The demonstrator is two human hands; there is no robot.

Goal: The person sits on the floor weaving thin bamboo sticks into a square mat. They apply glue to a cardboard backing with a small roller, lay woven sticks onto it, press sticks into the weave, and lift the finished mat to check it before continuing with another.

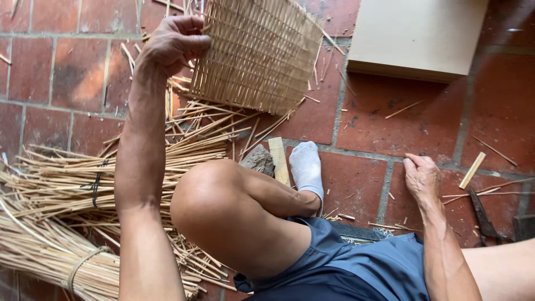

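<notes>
Red tile floor (384, 117): bundled cane strips (61, 189), flat board stack (418, 36).

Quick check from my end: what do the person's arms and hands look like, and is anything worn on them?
Both arms are bare from hand to upper arm, with no sleeves in view. The left hand and the right hand have no gloves, rings, watch or bands that I can see. The forearms look lean and sinewy, with veins showing. The only clothing visible is blue shorts and a light grey sock.
</notes>
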